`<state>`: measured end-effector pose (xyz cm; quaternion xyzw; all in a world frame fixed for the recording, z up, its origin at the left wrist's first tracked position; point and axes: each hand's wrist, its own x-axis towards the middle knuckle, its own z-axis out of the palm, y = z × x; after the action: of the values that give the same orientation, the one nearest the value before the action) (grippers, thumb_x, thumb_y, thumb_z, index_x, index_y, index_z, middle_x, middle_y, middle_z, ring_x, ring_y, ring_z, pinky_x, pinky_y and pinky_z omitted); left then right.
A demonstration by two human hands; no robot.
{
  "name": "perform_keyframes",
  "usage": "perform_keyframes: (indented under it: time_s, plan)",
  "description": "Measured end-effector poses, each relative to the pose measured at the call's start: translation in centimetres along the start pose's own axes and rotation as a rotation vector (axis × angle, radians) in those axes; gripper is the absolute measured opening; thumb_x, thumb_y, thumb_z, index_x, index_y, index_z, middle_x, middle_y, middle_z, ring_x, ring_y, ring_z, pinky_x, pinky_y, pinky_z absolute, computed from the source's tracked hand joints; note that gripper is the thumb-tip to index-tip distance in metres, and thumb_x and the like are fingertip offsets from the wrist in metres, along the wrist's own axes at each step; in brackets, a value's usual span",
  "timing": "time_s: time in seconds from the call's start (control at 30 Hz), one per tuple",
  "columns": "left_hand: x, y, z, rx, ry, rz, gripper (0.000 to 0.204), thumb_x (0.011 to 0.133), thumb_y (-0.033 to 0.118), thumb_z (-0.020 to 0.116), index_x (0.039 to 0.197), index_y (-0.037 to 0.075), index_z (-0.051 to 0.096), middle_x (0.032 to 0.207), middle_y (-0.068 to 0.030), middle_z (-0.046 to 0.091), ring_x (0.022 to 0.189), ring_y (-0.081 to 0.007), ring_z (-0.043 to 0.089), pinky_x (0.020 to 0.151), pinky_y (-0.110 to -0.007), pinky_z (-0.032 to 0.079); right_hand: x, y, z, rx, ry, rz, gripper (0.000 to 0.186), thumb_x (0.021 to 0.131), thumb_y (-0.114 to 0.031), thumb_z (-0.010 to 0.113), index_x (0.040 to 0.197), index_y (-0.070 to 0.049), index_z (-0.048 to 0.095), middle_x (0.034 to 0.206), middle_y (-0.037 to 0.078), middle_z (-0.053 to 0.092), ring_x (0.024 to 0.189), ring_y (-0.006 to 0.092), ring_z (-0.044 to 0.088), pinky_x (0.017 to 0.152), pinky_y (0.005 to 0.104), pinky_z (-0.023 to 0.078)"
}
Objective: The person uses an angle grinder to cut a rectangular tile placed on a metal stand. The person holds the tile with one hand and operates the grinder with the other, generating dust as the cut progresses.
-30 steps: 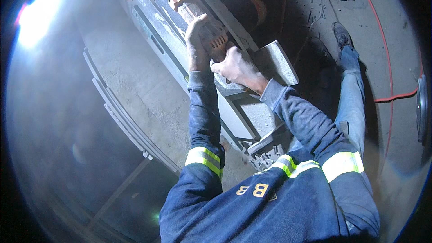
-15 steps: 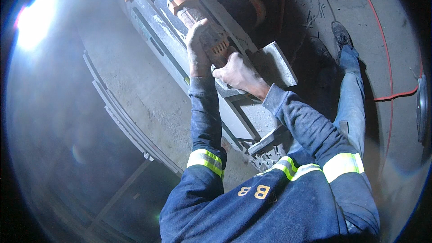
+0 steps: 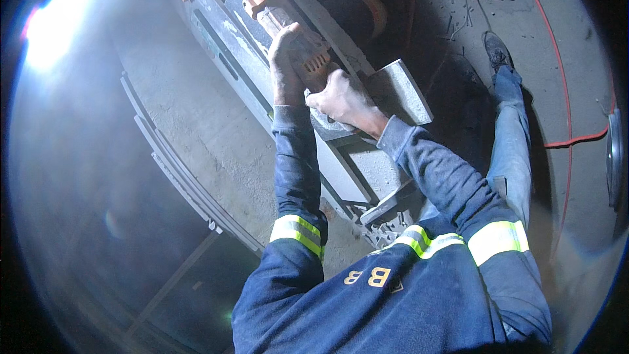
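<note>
A dusty orange-and-grey angle grinder (image 3: pixel 313 60) lies along a long dust-covered bench (image 3: pixel 229 46), its orange head pointing to the far left. My left hand (image 3: pixel 285 65) is closed around the left side of its body. My right hand (image 3: pixel 346 99) grips the rear end, nearer to me. The grinder's disc cannot be made out. Beneath my right hand is a pale, flat-topped block (image 3: pixel 322 124), partly hidden.
A pale slab (image 3: pixel 401 95) juts out right of the bench. Small offcuts (image 3: pixel 386 229) lie at its near end. Long strips (image 3: pixel 177 164) rest on the left. A red cord (image 3: pixel 565 75) crosses the floor at right. Bright light glares at far left.
Both hands and the grinder have shifted very slightly up and to the left. The grip on the grinder stays the same.
</note>
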<state>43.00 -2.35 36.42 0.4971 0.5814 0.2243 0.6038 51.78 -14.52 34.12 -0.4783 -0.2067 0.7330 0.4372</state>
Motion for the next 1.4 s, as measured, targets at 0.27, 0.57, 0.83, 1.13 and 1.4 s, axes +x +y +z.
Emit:
perform_keyframes:
  time_s: [0.27, 0.57, 0.83, 1.13, 1.4]
  plan:
    - [-1.8, -0.1, 0.7, 0.110, 0.084, 0.056, 0.030, 0.088, 0.031, 0.061, 0.106, 0.008, 0.067, 0.102, -0.0074, 0.064, 0.094, -0.0197, 0.062, 0.084, -0.034, 0.049, -1.7, 0.3, -0.3, 0.000, -0.057, 0.112, 0.051, 0.078, -0.028, 0.071, 0.100, 0.017, 0.063, 0.093, 0.027, 0.069, 0.087, 0.0315, 0.071, 0.081, 0.0370, 0.056]
    - [-0.8, -0.1, 0.6, 0.015, 0.011, 0.013, 0.031, 0.088, 0.029, 0.063, 0.109, 0.007, 0.066, 0.100, -0.0091, 0.065, 0.090, -0.0197, 0.064, 0.080, -0.034, 0.053, 0.4, 1.5, 0.5, 0.002, -0.024, 0.042, 0.055, 0.077, -0.032, 0.071, 0.101, 0.018, 0.061, 0.093, 0.026, 0.069, 0.087, 0.0329, 0.070, 0.081, 0.0382, 0.056]
    - [-0.2, 0.5, 0.5, -0.012, 0.028, -0.014, 0.033, 0.088, 0.030, 0.062, 0.110, 0.005, 0.063, 0.097, -0.0116, 0.066, 0.083, -0.0217, 0.067, 0.074, -0.035, 0.056, 0.1, -0.9, -0.7, -0.002, -0.087, 0.036, 0.056, 0.078, -0.032, 0.071, 0.103, 0.017, 0.060, 0.095, 0.027, 0.068, 0.087, 0.0324, 0.069, 0.080, 0.0381, 0.055]
    - [-1.4, -0.1, 0.6, 0.107, 0.048, 0.049, 0.030, 0.089, 0.030, 0.061, 0.107, 0.005, 0.065, 0.098, -0.0080, 0.066, 0.088, -0.0189, 0.065, 0.076, -0.032, 0.053, -0.9, 0.5, -0.3, -0.031, -0.054, 0.083, 0.054, 0.076, -0.029, 0.072, 0.101, 0.018, 0.060, 0.093, 0.027, 0.068, 0.087, 0.0314, 0.069, 0.078, 0.0367, 0.055]
    - [-2.0, -0.3, 0.6, 0.057, 0.050, 0.024, 0.027, 0.086, 0.027, 0.064, 0.102, 0.006, 0.068, 0.097, -0.0058, 0.065, 0.089, -0.0174, 0.064, 0.080, -0.032, 0.051, -1.9, 0.9, -0.1, -0.026, -0.045, 0.105, 0.050, 0.076, -0.028, 0.070, 0.095, 0.018, 0.063, 0.090, 0.028, 0.069, 0.084, 0.0321, 0.070, 0.078, 0.0379, 0.055]
